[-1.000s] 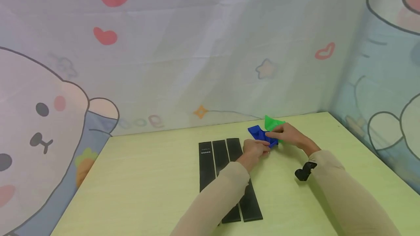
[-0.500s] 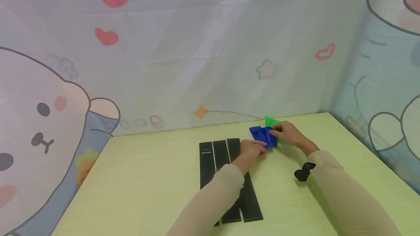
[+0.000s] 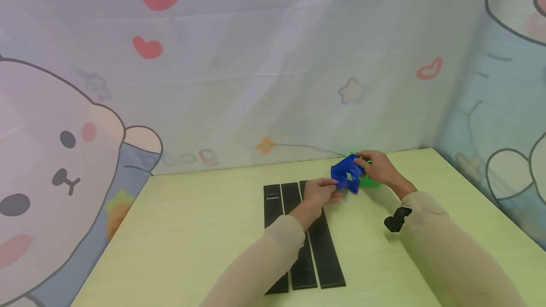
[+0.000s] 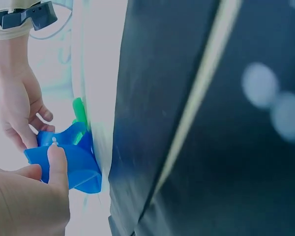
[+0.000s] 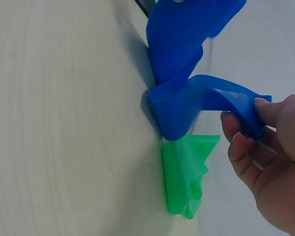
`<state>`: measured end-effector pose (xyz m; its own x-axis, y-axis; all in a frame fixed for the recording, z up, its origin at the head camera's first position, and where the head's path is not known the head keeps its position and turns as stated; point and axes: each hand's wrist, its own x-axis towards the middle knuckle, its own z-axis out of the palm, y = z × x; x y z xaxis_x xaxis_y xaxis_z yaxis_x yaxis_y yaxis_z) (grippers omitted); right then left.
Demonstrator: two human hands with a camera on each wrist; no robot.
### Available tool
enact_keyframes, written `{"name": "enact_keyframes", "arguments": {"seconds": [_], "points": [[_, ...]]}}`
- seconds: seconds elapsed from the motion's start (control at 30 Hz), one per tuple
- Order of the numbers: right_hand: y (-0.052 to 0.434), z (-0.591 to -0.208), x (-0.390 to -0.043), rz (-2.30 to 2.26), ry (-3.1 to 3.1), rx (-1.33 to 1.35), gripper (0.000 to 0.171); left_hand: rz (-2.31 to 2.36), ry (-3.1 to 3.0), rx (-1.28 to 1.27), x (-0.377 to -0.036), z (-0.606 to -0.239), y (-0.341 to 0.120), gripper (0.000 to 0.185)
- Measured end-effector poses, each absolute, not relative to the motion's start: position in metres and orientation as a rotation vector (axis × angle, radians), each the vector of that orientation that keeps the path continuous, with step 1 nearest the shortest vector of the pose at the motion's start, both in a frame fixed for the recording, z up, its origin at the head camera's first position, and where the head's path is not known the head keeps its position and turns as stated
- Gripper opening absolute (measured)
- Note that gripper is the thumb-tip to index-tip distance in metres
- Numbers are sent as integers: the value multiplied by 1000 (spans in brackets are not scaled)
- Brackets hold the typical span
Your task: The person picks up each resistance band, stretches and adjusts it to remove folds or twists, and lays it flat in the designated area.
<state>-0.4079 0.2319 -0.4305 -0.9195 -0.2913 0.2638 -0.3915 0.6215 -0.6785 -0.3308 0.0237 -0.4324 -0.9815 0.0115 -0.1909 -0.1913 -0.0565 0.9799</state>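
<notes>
A blue resistance band point(image 3: 343, 170) lies loosely folded near the table's back edge, partly lifted. My right hand point(image 3: 379, 167) pinches one end between thumb and fingers, and the right wrist view shows a loop of the blue band point(image 5: 179, 110) trailing from that grip. At the band's near left side, my left hand point(image 3: 316, 194) pinches its edge; the left wrist view has the left thumb and a finger on the blue band point(image 4: 78, 164). A crumpled green band point(image 5: 182, 177) sits on the table just behind and beside it, partly hidden by the right hand in the head view.
Several flat black strips point(image 3: 327, 255) lie side by side, left of the blue band and under the left forearm. One black strip point(image 3: 272, 212) bears white dots. A printed cloth backdrop point(image 3: 239, 70) rises behind the table point(image 3: 192, 231). A black device point(image 3: 396, 220) is strapped to the right wrist.
The blue band has gone from a folded bunch to a more opened, raised shape. My left hand has drawn slightly left, and my right hand has risen a little with the band's end.
</notes>
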Motion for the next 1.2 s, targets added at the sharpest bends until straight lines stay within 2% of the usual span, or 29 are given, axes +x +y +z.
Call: {"name": "enact_keyframes", "arguments": {"seconds": [0.23,0.4,0.73,1.2], "points": [[228,-422,-412,1133,-2698,462,33,2160,2090,-244,-327,-431,17,10],[227,-416,-416,1069,-2674,440,34,2179,2073,-205,-318,-430,11,13],[223,-404,-420,1066,-2632,414,40,2069,2087,-269,-288,-423,8,37],[223,-403,-429,1102,-2542,366,44,1989,1868,-133,-259,-431,2,25]]}}
